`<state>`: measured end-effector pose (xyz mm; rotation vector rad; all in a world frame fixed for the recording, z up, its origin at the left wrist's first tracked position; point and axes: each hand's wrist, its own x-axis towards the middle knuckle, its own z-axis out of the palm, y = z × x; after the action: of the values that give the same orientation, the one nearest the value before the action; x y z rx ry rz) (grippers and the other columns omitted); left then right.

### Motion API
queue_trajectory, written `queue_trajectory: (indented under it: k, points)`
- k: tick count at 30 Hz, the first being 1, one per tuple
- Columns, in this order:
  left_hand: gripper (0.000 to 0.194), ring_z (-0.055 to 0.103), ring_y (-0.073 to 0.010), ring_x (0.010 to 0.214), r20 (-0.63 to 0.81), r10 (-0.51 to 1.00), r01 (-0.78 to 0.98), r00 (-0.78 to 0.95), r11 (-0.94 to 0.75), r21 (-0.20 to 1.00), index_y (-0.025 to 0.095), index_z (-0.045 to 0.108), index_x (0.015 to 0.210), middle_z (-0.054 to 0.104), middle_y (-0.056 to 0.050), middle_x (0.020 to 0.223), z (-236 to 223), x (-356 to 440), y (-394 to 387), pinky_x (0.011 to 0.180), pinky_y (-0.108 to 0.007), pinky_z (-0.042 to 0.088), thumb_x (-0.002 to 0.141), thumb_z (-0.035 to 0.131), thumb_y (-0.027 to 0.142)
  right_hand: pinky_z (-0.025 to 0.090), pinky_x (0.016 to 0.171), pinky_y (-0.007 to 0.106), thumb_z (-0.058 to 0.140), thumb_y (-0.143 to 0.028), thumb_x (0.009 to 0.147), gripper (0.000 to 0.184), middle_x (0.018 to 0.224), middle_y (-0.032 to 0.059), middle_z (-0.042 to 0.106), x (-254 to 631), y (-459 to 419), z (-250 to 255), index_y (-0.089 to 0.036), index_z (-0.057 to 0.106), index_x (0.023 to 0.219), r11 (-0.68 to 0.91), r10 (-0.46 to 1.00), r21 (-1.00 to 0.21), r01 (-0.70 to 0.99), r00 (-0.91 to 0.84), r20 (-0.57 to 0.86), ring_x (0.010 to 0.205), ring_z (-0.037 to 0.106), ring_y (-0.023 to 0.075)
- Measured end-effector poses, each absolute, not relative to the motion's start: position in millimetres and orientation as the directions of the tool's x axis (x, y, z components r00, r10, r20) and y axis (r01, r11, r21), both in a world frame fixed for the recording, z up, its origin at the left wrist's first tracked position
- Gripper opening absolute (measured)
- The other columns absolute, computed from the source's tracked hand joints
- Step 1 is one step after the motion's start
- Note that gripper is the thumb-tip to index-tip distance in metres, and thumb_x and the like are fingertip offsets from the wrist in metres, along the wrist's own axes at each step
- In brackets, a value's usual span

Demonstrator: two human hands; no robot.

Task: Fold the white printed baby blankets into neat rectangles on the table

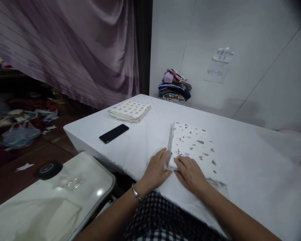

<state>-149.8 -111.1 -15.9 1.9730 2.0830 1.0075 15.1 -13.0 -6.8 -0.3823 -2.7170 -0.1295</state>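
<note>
As the left fingers touch the folded cloth at its side edge and the right fingers rest over its near corner, the step appears to be squaring that edge. I cannot tell whether either set pinches; the folded cloth lies mostly beyond them on the counter, and lightly aligning its layers seems called for next.

left hand, right hand close together — forearms angled inward

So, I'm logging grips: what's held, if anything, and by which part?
The nearer folded cloth: the left hand is at its near left corner, the right hand on its near edge. Whether either grips it can't be told.
</note>
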Motion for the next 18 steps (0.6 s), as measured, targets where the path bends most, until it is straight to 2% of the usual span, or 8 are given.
queue_trajectory:
  k: [2, 6, 10, 14, 18]
  points:
    - [0.067, 0.027, -0.0231, 0.134, 0.370, 0.929, 0.893, -0.023, -0.147, 0.426, 0.024, 0.031, 0.136, 0.028, -0.008, 0.147, -11, -150, -112, 0.107, -0.044, 0.031, 0.076, 0.059, 0.018, 0.046, 0.077, 0.040, 0.047, -0.017, 0.086, 0.037, 0.112, 0.0157, 0.056, 17, -14, -7, -0.010, 0.049, 0.123, 0.960, 0.245, 0.028, 0.279, -0.885, 0.397, 0.097, 0.051, 0.0255]
    - [0.047, 0.027, -0.0221, 0.134, 0.331, 0.925, 0.933, 0.184, -0.271, 0.238, 0.023, 0.045, 0.125, 0.040, -0.006, 0.141, 4, -150, -109, 0.107, -0.043, 0.029, 0.081, 0.048, 0.009, 0.045, 0.087, 0.041, 0.038, -0.008, 0.087, 0.046, 0.122, 0.0146, 0.055, 41, -11, -8, -0.014, 0.043, 0.132, 0.976, 0.184, 0.033, 0.216, -0.893, 0.412, 0.108, 0.050, 0.0228]
    - [0.039, 0.027, -0.0218, 0.134, 0.317, 0.915, 0.950, 0.249, -0.295, 0.106, 0.020, 0.050, 0.117, 0.045, -0.006, 0.136, 10, -153, -104, 0.108, -0.045, 0.025, 0.084, 0.038, 0.004, 0.039, 0.095, 0.045, 0.034, -0.005, 0.084, 0.057, 0.133, 0.0116, 0.050, 90, 4, -15, -0.019, 0.036, 0.139, 0.949, 0.196, 0.154, 0.275, -0.897, 0.396, 0.122, 0.043, 0.0228]
    - [0.046, 0.029, -0.0220, 0.133, 0.325, 0.887, 0.935, 0.328, -0.354, 0.024, 0.020, 0.047, 0.121, 0.047, -0.007, 0.135, 12, -157, -101, 0.109, -0.046, 0.022, 0.081, 0.036, 0.000, 0.040, 0.095, 0.045, 0.035, -0.003, 0.082, 0.060, 0.138, 0.0077, 0.046, 129, 19, -23, -0.023, 0.037, 0.139, 0.895, 0.276, 0.248, 0.370, -0.898, 0.343, 0.126, 0.040, 0.0231]
    - [0.046, 0.034, -0.0213, 0.130, 0.346, 0.866, 0.922, 0.361, -0.387, 0.005, 0.021, 0.048, 0.119, 0.053, -0.007, 0.126, 17, -161, -94, 0.108, -0.045, 0.023, 0.079, 0.038, -0.001, 0.042, 0.092, 0.044, 0.035, -0.003, 0.082, 0.063, 0.139, 0.0086, 0.044, 138, 23, -24, -0.023, 0.033, 0.141, 0.873, 0.318, 0.255, 0.417, -0.881, 0.352, 0.127, 0.040, 0.0240]
